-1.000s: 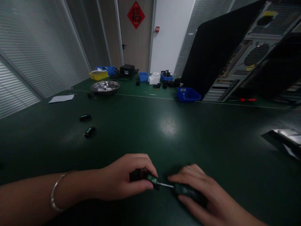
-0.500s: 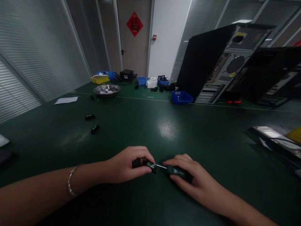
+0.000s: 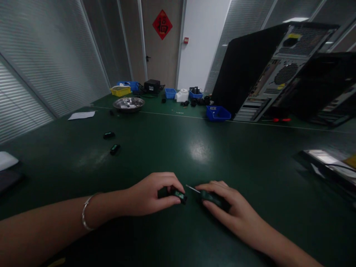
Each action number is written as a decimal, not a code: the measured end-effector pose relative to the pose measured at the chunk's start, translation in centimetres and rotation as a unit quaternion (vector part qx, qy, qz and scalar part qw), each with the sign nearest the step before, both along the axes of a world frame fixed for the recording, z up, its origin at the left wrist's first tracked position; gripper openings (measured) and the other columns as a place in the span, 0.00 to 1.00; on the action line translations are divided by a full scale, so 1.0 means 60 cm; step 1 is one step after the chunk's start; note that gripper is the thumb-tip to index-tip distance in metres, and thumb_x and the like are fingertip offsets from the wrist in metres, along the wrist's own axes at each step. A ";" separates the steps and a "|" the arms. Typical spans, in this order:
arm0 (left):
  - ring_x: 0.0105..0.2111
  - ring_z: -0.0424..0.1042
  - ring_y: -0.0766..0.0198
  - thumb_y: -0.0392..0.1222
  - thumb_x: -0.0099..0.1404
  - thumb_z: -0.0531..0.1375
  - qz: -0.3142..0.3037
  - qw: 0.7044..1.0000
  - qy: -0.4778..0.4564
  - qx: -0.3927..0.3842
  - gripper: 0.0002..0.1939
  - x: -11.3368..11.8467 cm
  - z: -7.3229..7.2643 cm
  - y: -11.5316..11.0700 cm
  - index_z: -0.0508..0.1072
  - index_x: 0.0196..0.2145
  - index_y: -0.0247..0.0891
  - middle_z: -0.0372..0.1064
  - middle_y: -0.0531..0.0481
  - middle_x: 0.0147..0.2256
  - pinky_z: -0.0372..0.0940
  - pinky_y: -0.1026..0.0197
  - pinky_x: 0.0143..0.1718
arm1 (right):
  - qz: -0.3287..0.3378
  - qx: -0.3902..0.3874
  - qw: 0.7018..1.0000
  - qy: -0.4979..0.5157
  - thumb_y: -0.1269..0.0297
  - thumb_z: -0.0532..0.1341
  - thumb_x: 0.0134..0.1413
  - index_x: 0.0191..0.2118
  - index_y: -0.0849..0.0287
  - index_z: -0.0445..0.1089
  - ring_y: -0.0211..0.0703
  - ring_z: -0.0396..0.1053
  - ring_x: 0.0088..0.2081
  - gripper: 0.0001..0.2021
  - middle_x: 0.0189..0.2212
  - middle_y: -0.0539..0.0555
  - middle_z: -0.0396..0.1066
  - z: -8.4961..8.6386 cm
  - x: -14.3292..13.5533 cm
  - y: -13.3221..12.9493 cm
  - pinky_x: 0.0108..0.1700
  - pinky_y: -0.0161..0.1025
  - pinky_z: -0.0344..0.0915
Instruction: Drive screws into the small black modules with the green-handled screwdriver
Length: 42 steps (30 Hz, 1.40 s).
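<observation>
Between thumb and fingers, my left hand pinches a small black part with a green circuit board at the middle of the table's near side. My right hand is wrapped round the dark green handle of a screwdriver. Its thin metal shaft points left, and the tip stands just apart from the small black part, slightly above it in the picture. Two similar black parts with green on top, one farther back and one closer, lie on the green table to the left.
A metal bowl and a white paper lie at the back left. Blue bins, one a dark blue bin, and a yellow basket line the back. A computer tower leans at the right, with a metal-topped device nearer.
The screwdriver tip has come away from the small black part, and my right hand has shifted slightly right. My left hand keeps its pinch. The whole view has shifted a little.
</observation>
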<state>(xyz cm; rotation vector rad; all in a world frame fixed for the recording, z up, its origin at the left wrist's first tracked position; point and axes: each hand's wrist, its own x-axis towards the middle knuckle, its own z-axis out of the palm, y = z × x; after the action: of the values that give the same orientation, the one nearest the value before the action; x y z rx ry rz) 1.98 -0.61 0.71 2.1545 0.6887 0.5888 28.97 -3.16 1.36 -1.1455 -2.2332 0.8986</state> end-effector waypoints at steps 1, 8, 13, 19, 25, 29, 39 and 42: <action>0.37 0.70 0.62 0.37 0.68 0.61 -0.002 1.000 0.000 0.009 0.10 0.000 -0.001 0.000 0.74 0.47 0.36 0.71 0.46 0.39 0.66 0.61 0.39 | 0.000 0.001 1.000 0.002 0.65 0.60 0.63 0.52 0.52 0.72 0.50 0.73 0.47 0.13 0.45 0.55 0.77 -0.001 0.000 0.001 0.49 0.46 0.69; 0.37 0.69 0.62 0.36 0.68 0.61 -0.005 1.000 -0.004 0.029 0.10 -0.001 -0.009 -0.001 0.74 0.47 0.35 0.71 0.46 0.39 0.65 0.61 0.39 | -0.001 -0.012 1.000 0.018 0.63 0.60 0.64 0.52 0.54 0.72 0.50 0.73 0.49 0.13 0.48 0.56 0.77 -0.007 -0.001 0.004 0.53 0.47 0.66; 0.36 0.69 0.63 0.36 0.68 0.62 0.000 0.999 -0.005 0.044 0.10 -0.004 -0.009 -0.004 0.75 0.47 0.34 0.71 0.47 0.38 0.64 0.61 0.39 | -0.005 -0.008 0.999 0.032 0.62 0.61 0.63 0.52 0.55 0.73 0.51 0.73 0.50 0.13 0.48 0.56 0.77 -0.011 -0.001 0.000 0.53 0.46 0.68; 0.36 0.69 0.63 0.36 0.67 0.62 0.002 0.999 -0.008 0.046 0.10 -0.006 -0.008 -0.006 0.75 0.47 0.35 0.71 0.47 0.38 0.65 0.62 0.38 | -0.025 -0.006 0.999 0.046 0.61 0.61 0.62 0.51 0.54 0.74 0.52 0.74 0.48 0.13 0.45 0.55 0.78 -0.017 0.001 -0.002 0.49 0.47 0.70; 0.37 0.70 0.62 0.37 0.66 0.62 0.025 0.999 -0.020 0.038 0.10 -0.005 -0.010 -0.009 0.75 0.46 0.34 0.72 0.47 0.39 0.65 0.61 0.38 | -0.045 0.002 0.996 0.074 0.60 0.62 0.61 0.50 0.54 0.74 0.53 0.74 0.46 0.13 0.44 0.55 0.78 -0.026 -0.001 -0.020 0.47 0.48 0.70; 0.37 0.71 0.62 0.38 0.67 0.62 0.033 0.999 -0.028 0.029 0.10 -0.006 -0.011 -0.011 0.75 0.46 0.33 0.72 0.47 0.39 0.66 0.61 0.39 | -0.041 0.026 0.993 0.106 0.63 0.63 0.60 0.49 0.54 0.74 0.49 0.74 0.42 0.12 0.40 0.53 0.77 -0.021 -0.009 -0.027 0.44 0.45 0.69; 0.41 0.74 0.60 0.39 0.69 0.60 0.051 0.998 -0.045 -0.018 0.11 -0.005 -0.013 -0.011 0.73 0.46 0.31 0.73 0.45 0.41 0.69 0.56 0.44 | -0.123 0.033 0.966 0.225 0.64 0.61 0.64 0.54 0.58 0.67 0.43 0.73 0.38 0.14 0.44 0.54 0.72 -0.033 -0.029 0.003 0.38 0.43 0.72; 0.41 0.74 0.60 0.39 0.68 0.61 0.051 0.997 -0.047 -0.027 0.11 -0.005 -0.013 -0.012 0.74 0.46 0.32 0.73 0.44 0.41 0.69 0.56 0.45 | -0.116 -0.023 0.962 0.246 0.63 0.61 0.65 0.53 0.60 0.68 0.44 0.75 0.38 0.14 0.46 0.55 0.73 -0.039 -0.030 -0.004 0.38 0.44 0.74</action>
<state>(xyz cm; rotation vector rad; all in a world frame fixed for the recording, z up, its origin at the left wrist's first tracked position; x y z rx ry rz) 1.67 -1.34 -0.07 2.0362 0.7578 0.7134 27.20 -3.38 -0.96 -1.0387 -1.6510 1.0088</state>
